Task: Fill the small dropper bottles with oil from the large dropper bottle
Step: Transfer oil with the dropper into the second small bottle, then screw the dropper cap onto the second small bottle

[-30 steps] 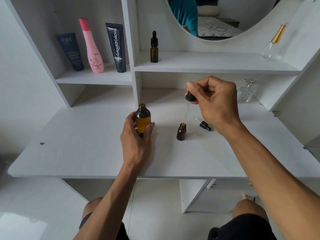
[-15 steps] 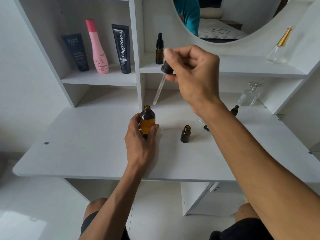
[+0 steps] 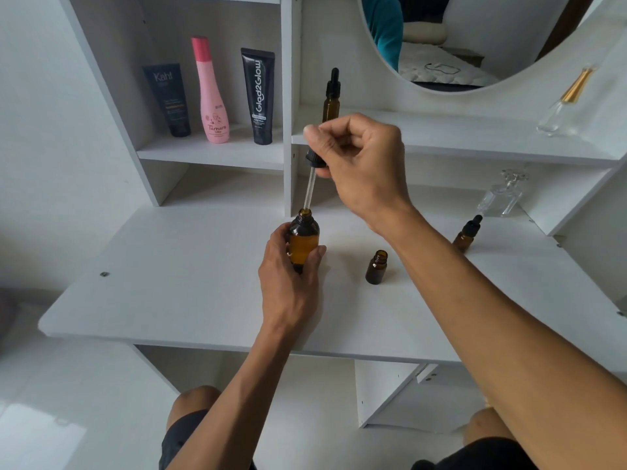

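The left hand (image 3: 288, 283) grips the large amber glass dropper bottle (image 3: 303, 240) around its lower body and holds it upright on the white laminate tabletop (image 3: 176, 293). The bottle is uncapped and shows oil to about shoulder level.

The right hand (image 3: 363, 167) pinches the black-collared dropper with clear glass pipette (image 3: 310, 184) at its bulb end, thumb and fingers curled round it. The pipette hangs slightly tilted, with its tip at the mouth of the large bottle. Whether the pipette carries oil cannot be told.

Positions, taken from the large bottle:
- At 4 o'clock, near, stands the small open amber glass bottle (image 3: 377, 268), upright and uncapped. Its fill level cannot be read through the dark glass.
- At 3 o'clock, well apart and just beyond the right forearm, stands a small capped amber dropper bottle (image 3: 467, 234).
- At 12 o'clock, on the white shelf (image 3: 475, 137), stands a tall slim capped amber dropper bottle (image 3: 331, 96).

Progress, as a judgement: the step in hand appears to be drawing oil from the large bottle. The open small bottle is the evident receiver and is not yet capped. The capped small bottle may be already filled or still waiting; this cannot be determined. Remaining work: transfer oil, repeat as needed, cap the bottles.
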`<action>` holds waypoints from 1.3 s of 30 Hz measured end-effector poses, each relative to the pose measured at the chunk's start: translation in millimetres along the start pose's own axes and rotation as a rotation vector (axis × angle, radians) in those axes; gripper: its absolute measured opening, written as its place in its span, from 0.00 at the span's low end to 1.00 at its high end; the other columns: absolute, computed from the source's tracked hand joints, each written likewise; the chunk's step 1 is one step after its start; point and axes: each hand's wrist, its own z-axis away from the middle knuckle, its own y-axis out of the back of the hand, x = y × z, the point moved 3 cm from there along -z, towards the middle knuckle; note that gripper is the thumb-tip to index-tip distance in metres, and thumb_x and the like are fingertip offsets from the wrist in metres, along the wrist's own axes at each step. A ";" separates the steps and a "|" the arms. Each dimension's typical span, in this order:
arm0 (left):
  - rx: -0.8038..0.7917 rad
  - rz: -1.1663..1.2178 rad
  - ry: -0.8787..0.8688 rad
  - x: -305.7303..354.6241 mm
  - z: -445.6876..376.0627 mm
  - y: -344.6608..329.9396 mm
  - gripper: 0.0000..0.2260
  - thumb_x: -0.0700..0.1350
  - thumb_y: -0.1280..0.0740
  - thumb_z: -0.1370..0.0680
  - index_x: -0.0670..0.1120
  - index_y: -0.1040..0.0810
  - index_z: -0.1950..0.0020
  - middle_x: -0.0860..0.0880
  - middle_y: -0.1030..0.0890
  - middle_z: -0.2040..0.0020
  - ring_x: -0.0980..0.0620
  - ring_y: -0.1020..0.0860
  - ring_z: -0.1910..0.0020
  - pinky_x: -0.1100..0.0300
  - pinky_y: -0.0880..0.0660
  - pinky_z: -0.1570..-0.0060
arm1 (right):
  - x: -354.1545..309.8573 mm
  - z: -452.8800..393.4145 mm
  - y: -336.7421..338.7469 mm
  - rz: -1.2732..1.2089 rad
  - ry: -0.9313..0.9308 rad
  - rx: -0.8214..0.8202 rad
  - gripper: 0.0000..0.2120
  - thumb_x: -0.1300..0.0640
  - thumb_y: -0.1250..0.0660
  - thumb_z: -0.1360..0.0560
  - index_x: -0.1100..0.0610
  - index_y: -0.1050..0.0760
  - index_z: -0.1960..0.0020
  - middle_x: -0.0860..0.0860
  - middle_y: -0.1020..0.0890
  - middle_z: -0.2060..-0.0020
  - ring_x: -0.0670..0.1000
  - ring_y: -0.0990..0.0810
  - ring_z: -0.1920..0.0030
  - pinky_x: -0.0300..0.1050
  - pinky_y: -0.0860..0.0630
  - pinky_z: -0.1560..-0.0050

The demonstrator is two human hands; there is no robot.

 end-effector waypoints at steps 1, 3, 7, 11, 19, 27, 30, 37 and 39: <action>0.001 -0.006 -0.005 0.1 0.1 0.2 0.23 0.48 0.28 0.21 0.50 0.30 0.28 0.53 0.22 0.36 0.54 0.23 0.43 0.67 0.25 0.49 | 4.1 3.7 -2.0 0.012 -0.013 -0.017 0.08 0.52 0.26 0.25 0.58 0.17 0.53 0.50 0.14 0.60 0.51 0.13 0.57 0.55 0.15 0.56; 0.005 -0.013 -0.015 1.1 0.4 0.9 0.22 0.48 0.28 0.21 0.50 0.29 0.28 0.53 0.22 0.37 0.56 0.23 0.43 0.69 0.26 0.49 | 12.8 12.7 -5.8 0.041 -0.037 -0.062 0.08 0.53 0.26 0.25 0.59 0.17 0.53 0.49 0.14 0.61 0.49 0.14 0.59 0.54 0.15 0.57; 0.008 -0.012 -0.020 4.1 0.3 2.2 0.22 0.47 0.28 0.21 0.50 0.29 0.29 0.56 0.22 0.41 0.61 0.24 0.48 0.66 0.24 0.47 | 28.1 29.7 -13.5 0.080 -0.112 -0.136 0.09 0.54 0.26 0.24 0.60 0.17 0.54 0.48 0.15 0.64 0.42 0.17 0.64 0.46 0.16 0.57; 0.013 -0.018 -0.025 5.7 0.5 2.8 0.22 0.46 0.28 0.21 0.49 0.29 0.29 0.56 0.23 0.42 0.65 0.24 0.49 0.58 0.22 0.45 | 34.3 37.7 -18.0 0.122 -0.108 -0.147 0.09 0.52 0.26 0.25 0.59 0.17 0.53 0.49 0.14 0.61 0.45 0.15 0.60 0.43 0.16 0.55; 0.020 -0.043 -0.029 6.9 0.6 1.9 0.23 0.46 0.28 0.21 0.47 0.30 0.28 0.51 0.21 0.38 0.54 0.23 0.44 0.49 0.21 0.42 | 35.9 40.3 -17.5 0.142 -0.098 -0.123 0.12 0.50 0.25 0.26 0.59 0.18 0.54 0.50 0.15 0.62 0.47 0.17 0.60 0.44 0.17 0.57; 0.025 -0.069 -0.035 4.3 0.6 2.7 0.23 0.47 0.28 0.21 0.48 0.30 0.28 0.51 0.21 0.38 0.54 0.22 0.45 0.48 0.21 0.42 | 32.6 42.4 -14.4 0.134 -0.146 -0.145 0.15 0.46 0.24 0.28 0.56 0.19 0.51 0.49 0.16 0.59 0.47 0.17 0.58 0.41 0.18 0.53; 0.005 -0.074 -0.023 2.4 0.0 3.2 0.27 0.50 0.27 0.22 0.49 0.32 0.26 0.50 0.22 0.34 0.52 0.22 0.40 0.49 0.21 0.40 | 29.4 43.0 -7.0 0.106 -0.165 -0.146 0.16 0.45 0.24 0.28 0.56 0.20 0.48 0.48 0.16 0.58 0.43 0.17 0.58 0.35 0.18 0.54; 0.167 -0.131 -0.089 10.4 12.2 12.3 0.31 0.45 0.29 0.27 0.43 0.36 0.27 0.48 0.30 0.34 0.49 0.29 0.35 0.53 0.29 0.35 | 33.9 38.6 49.0 0.166 -0.137 0.036 0.13 0.45 0.30 0.23 0.55 0.20 0.49 0.47 0.15 0.57 0.44 0.16 0.54 0.35 0.19 0.52; 0.240 -0.166 -0.206 20.3 21.8 11.0 0.27 0.45 0.31 0.29 0.41 0.33 0.32 0.50 0.31 0.40 0.48 0.28 0.41 0.58 0.28 0.42 | 44.4 39.7 72.8 0.217 -0.149 0.133 0.09 0.49 0.30 0.22 0.54 0.20 0.51 0.46 0.15 0.58 0.44 0.16 0.55 0.34 0.20 0.53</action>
